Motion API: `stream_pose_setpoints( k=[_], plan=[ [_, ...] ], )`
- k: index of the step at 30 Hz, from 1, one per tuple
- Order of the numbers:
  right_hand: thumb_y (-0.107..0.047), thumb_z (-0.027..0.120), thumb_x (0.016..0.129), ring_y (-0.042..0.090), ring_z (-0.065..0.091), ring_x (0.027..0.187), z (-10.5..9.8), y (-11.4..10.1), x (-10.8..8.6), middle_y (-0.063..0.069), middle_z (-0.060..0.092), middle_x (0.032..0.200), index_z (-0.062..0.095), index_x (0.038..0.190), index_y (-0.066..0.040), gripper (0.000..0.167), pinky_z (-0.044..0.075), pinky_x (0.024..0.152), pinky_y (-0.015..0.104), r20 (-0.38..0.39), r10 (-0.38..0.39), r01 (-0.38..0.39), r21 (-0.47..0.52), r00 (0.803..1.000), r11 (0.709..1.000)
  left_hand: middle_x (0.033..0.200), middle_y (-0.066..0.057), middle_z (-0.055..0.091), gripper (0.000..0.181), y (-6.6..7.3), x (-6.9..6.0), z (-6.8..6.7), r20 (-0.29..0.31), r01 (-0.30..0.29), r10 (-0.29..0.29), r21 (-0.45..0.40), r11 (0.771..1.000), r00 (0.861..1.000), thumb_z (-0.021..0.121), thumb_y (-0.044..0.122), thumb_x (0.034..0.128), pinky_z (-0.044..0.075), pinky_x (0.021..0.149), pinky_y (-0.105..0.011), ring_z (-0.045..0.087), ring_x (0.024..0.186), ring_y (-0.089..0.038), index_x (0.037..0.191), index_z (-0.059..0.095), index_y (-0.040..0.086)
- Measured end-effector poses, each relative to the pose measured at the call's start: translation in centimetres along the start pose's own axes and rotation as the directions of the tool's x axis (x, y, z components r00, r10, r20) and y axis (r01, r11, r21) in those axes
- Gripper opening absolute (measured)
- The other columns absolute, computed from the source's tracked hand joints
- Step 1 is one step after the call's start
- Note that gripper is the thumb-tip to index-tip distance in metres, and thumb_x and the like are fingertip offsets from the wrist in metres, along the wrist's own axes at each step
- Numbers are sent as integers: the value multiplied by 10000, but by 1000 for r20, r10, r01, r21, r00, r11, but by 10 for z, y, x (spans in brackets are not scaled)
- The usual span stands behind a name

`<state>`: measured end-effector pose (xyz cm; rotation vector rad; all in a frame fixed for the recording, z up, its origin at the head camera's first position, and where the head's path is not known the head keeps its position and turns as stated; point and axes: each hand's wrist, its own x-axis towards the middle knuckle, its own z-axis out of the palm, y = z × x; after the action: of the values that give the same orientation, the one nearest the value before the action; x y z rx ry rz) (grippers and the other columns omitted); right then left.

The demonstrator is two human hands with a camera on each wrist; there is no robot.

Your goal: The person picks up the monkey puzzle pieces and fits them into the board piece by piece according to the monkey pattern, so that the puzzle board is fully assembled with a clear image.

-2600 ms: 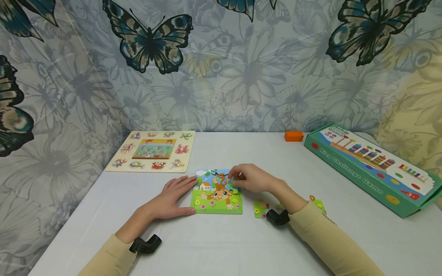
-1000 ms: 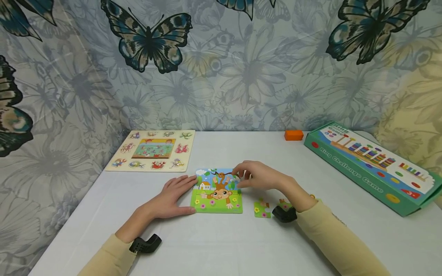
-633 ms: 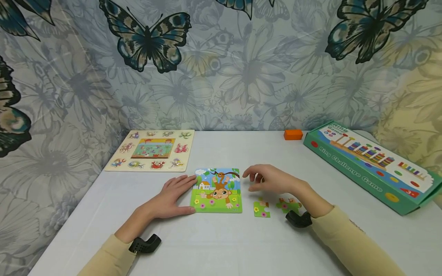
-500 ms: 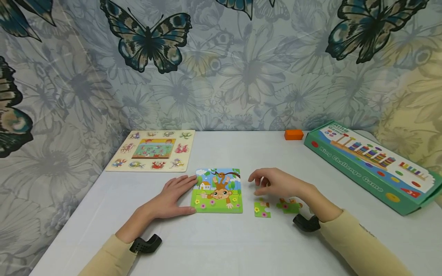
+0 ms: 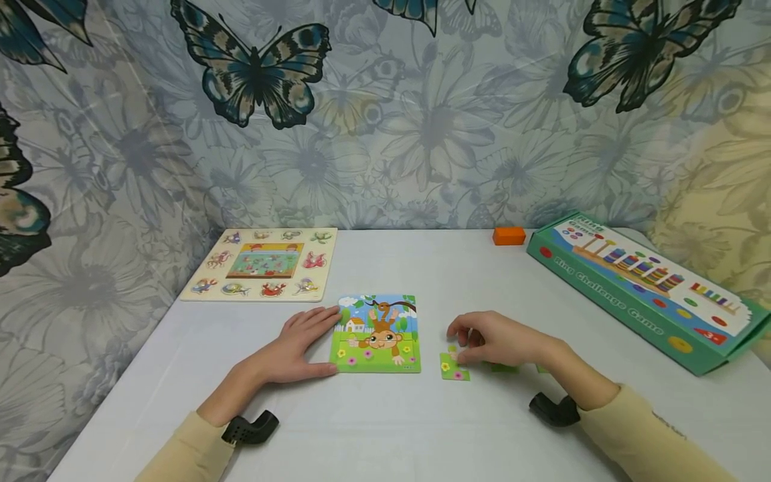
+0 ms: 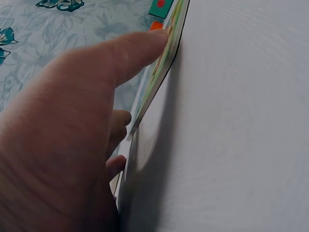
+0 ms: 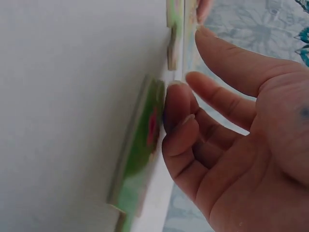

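Observation:
The monkey jigsaw puzzle (image 5: 376, 361) lies flat in its green-edged board in the head view. My left hand (image 5: 289, 355) rests at its left side, fingers stretched, with fingertips and thumb touching the edge. In the left wrist view the thumb lies on the board's rim (image 6: 157, 79). To the right, my right hand (image 5: 512, 343) hovers with loosely bent fingers over a loose puzzle piece (image 5: 454, 373) with flowers. A second piece (image 5: 503, 368) is mostly hidden beneath that hand. In the right wrist view a green piece (image 7: 137, 150) is close to the fingers, which hold nothing.
A wooden sea-animal board (image 5: 259, 288) lies at the back left. An orange block (image 5: 508, 235) stands at the far edge. The green Ring Challenge Game box (image 5: 632, 301) lies at the right. A corner of another green piece (image 5: 541, 369) shows by the right wrist.
My right hand has left the puzzle's upper right corner and moved right and nearer to the loose pieces. The left hand has stayed at the board's left edge.

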<state>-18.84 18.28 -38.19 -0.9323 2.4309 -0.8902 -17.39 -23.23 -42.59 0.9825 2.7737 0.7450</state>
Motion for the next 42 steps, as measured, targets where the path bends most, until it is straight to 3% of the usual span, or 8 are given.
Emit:
stream_pose_setpoints(
  k=[4,13,20,27,35,42],
  plan=[
    [-248,793,897,125,542,803,5,1,0,-36,580,889,663,1090,-116,267,476,714,269,-13,-12,11,-35,1000,999,1651,-46,261,903,-1,-2,-1,-8,-8,8,-26,1000,1000,733,509,869,90,1166,-586,192,1503,-337,1581,356,102],
    [-379,861,809,104,510,811,10,-4,-2,-59,540,908,644,1093,-112,446,474,716,257,-37,-21,17,-120,999,993,1646,-56,271,871,0,-2,-2,6,-22,22,-34,999,1000,740,472,869,82,1171,-582,183,1504,-346,1568,383,94],
    [-368,874,794,101,503,815,13,-5,-1,-69,520,905,631,1064,-132,433,467,712,260,-52,-24,15,-166,998,986,1641,-61,284,864,-1,-2,-3,13,-18,19,-25,1000,1000,740,463,869,71,1176,-572,173,1508,-337,1565,388,90],
    [-314,885,789,124,503,829,15,-5,0,-54,521,932,618,1053,-126,420,466,719,264,-49,32,-38,-144,998,989,1636,-70,293,862,-2,-1,-2,17,-29,29,-17,999,999,737,469,873,76,1173,-575,179,1505,-342,1563,389,86],
    [-203,882,795,134,528,799,14,-5,-1,-45,545,856,579,1033,-127,393,479,703,262,-50,12,-15,-62,999,998,1638,-65,289,860,0,-1,-2,16,-26,26,-19,999,1000,741,447,870,71,1176,-569,172,1508,-340,1565,386,85],
    [-146,771,910,103,540,755,11,-3,-1,-78,552,799,595,1001,-133,198,484,680,251,-71,-45,44,-15,996,999,1640,-66,284,862,1,-1,-3,22,-20,20,-16,1000,1000,738,451,871,68,1177,-569,169,1509,-339,1568,381,88]
  ],
)
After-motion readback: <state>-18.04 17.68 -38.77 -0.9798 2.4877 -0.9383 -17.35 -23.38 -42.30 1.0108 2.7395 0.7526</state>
